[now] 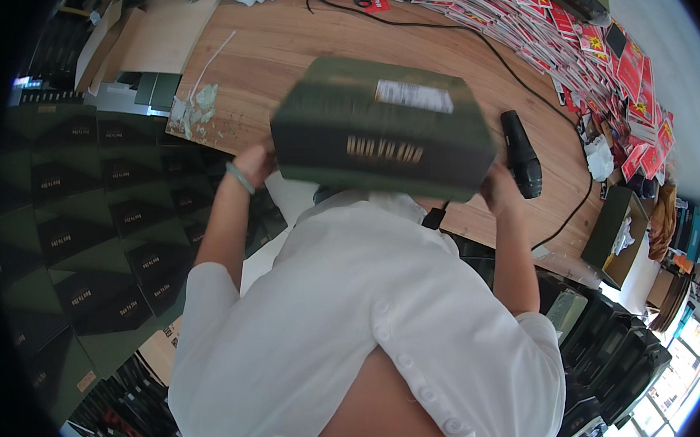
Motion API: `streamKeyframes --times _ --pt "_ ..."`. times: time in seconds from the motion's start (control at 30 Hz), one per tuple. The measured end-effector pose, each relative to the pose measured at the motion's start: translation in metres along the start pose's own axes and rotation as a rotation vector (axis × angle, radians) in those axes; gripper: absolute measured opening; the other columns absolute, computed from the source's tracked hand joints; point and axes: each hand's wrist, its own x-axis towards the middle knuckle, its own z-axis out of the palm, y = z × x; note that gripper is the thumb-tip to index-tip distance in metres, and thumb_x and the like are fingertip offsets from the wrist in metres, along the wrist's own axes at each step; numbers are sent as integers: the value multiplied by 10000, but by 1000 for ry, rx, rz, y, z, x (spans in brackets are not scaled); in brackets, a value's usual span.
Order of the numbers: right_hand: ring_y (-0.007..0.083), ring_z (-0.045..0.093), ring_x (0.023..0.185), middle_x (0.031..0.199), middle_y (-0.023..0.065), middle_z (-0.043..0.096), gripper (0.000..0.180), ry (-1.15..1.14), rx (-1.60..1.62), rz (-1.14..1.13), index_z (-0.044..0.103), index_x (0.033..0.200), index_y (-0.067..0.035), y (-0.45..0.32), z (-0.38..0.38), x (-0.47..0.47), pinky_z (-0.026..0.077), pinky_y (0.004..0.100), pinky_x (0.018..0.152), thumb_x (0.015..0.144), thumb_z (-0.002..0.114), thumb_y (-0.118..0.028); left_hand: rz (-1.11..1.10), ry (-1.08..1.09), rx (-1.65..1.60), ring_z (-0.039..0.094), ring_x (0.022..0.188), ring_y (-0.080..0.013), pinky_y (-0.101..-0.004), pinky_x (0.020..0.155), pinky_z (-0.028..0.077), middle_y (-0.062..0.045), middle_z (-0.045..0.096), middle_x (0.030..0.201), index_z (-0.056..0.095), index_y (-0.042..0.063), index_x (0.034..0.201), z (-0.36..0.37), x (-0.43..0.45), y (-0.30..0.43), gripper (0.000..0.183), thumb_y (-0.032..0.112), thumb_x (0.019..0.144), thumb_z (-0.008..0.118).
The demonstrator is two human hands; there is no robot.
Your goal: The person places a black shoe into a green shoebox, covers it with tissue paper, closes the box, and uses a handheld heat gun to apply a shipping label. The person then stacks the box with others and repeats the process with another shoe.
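A dark green shoe-box-like carton [386,124] with a black band, printed lettering and a white barcode label [414,96] is held in front of my body, over the near edge of the wooden table. My left hand [257,163] grips its left end, a pale green bangle around that wrist. On the opposite end, my right hand [501,188] has hold of the carton's lower corner. Both hands are slightly blurred, and the fingers are partly hidden by the carton. A black hair dryer [522,154] lies on the table just beyond my right hand.
Piles of red printed cards [553,38] line the table's far right side. A black cable [515,75] curves across the wooden tabletop [264,45]. Torn paper scraps [197,110] lie at its left. Stacked green cartons [86,214] fill the left; an open carton [616,238] sits right.
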Motion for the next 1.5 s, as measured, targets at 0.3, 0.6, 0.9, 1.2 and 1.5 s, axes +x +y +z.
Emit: streamKeyframes --times 0.3,0.6,0.9,1.2,1.5 --pt "314 598 1059 1162 223 615 593 241 -580 -424 466 1303 43 64 42 -10 448 376 921 946 580 -418 447 61 319 437 1285 -250 -332 1071 334 -157 425 1433 324 96 1497 27 34 -19 589 357 1003 511" --pt "352 559 1152 1223 255 585 632 83 -507 -466 382 1398 -1 137 18 40 422 379 980 961 546 -428 605 23 597 393 1346 -242 -327 1109 281 -141 416 1468 264 75 1515 14 76 -79 576 338 1030 429" --pt "341 575 1135 1250 245 580 630 29 -492 -405 354 1440 -34 128 7 49 429 393 963 987 481 -453 538 75 568 424 1314 -256 -330 1101 296 -155 463 1420 338 21 1466 8 86 -90 556 367 1034 397" --pt "357 613 812 855 167 639 479 788 -552 -71 621 1054 -19 161 -124 149 499 484 803 797 739 -406 506 263 442 531 1166 -294 -368 999 394 -193 575 1253 482 -33 1324 31 103 -111 557 428 1027 385" --pt "186 570 710 711 39 544 179 77 801 -107 536 904 -96 48 -122 69 535 348 672 806 679 -137 431 253 296 536 1084 -284 -379 960 412 -205 555 1195 442 -44 1256 74 105 -92 601 493 987 466"
